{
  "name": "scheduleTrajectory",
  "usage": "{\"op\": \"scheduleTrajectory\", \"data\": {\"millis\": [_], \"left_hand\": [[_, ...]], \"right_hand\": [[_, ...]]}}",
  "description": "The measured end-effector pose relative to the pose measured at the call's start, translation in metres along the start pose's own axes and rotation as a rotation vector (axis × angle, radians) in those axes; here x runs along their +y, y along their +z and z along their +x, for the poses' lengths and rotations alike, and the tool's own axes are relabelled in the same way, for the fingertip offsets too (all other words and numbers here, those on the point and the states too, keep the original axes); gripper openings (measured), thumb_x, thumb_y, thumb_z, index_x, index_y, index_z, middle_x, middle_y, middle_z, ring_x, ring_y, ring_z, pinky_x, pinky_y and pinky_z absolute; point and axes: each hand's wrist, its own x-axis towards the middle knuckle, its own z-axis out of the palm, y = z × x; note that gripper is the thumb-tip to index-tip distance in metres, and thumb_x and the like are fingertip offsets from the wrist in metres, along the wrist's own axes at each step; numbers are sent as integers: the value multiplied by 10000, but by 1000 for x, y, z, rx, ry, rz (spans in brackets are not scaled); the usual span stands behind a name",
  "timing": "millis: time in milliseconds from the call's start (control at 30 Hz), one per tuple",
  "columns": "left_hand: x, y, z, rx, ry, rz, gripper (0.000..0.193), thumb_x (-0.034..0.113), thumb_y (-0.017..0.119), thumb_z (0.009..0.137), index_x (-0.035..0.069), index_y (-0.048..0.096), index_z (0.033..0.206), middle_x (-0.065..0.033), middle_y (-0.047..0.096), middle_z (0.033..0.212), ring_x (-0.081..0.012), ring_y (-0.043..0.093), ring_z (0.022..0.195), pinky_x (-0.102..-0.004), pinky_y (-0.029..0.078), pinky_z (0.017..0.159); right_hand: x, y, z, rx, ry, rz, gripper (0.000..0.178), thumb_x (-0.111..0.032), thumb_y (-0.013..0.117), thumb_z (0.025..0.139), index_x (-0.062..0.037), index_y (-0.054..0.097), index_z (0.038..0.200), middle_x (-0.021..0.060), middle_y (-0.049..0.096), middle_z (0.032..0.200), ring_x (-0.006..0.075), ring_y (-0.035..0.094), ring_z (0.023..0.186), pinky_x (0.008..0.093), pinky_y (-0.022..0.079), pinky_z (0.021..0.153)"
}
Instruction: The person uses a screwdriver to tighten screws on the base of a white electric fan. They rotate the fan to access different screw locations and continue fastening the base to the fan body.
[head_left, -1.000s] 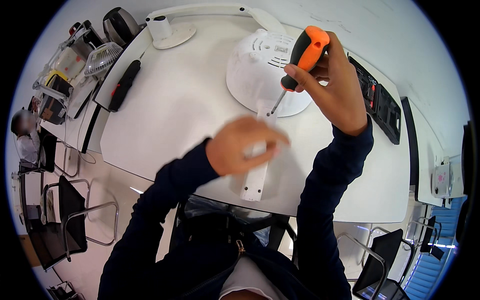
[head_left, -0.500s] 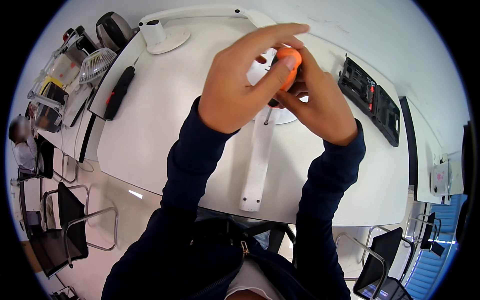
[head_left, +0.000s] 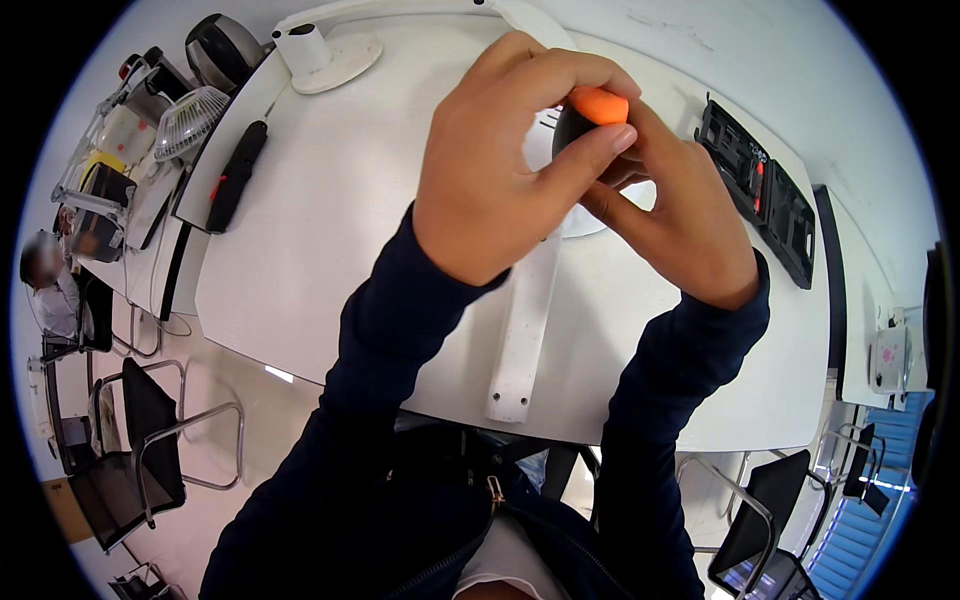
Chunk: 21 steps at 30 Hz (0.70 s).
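Observation:
A screwdriver with a bulbous orange and black handle [head_left: 600, 107] is held up over the far middle of the table, between both my hands. My left hand [head_left: 500, 150] curls over the handle, with its thumb pressed against the near side and its fingers bent round the top. From the other side, my right hand [head_left: 675, 200] grips it too, its thumb beneath. The blade is hidden behind my hands. Below them, a long white metal bar [head_left: 522, 350] with two small holes at its near end lies on the table. A round white plate at its far end is mostly covered.
The white table [head_left: 300, 220] carries a second white stand [head_left: 335, 68] at the far left. A black power screwdriver [head_left: 238, 178] lies by the left edge. At the right is an unfolded black tool case [head_left: 757, 190]. Chairs [head_left: 150, 440] stand on the floor; a person sits far left.
Both hands have shifted slightly right with the screwdriver. The handle is turned and tilted, so less orange shows and my left fingers are bent closer round it.

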Motion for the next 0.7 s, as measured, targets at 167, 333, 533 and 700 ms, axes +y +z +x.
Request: {"op": "scheduleTrajectory", "data": {"millis": [167,333,533,700], "left_hand": [[-1,12,-4,68,92,65,260,67,703,739,36,633,987,-66,603,917,-159,570,807,-254,454,758],[-4,6,0,-7,92,-19,313,80,710,738,38,616,1034,-70,611,958,-182,591,879,-268,461,816],[-8,-1,2,-20,120,-34,327,128,743,697,52,604,983,-96,628,892,-222,616,799,-289,491,763],[-17,-9,-3,-108,152,-124,380,154,719,723,39,569,1053,-108,637,935,-248,628,862,-311,481,832]], "right_hand": [[-4,-1,-4,87,-44,-31,394,-96,663,751,20,488,1085,147,634,792,273,647,693,314,513,654],[-10,-8,-5,72,4,-127,399,-58,672,735,20,509,1090,120,630,820,204,643,750,287,507,732],[-12,-8,-5,65,31,-111,411,-76,684,734,12,510,1096,119,634,824,205,646,730,279,506,733],[-10,-12,-9,101,56,-194,453,-137,708,742,-3,516,1129,107,656,829,197,650,728,285,503,738]]}}
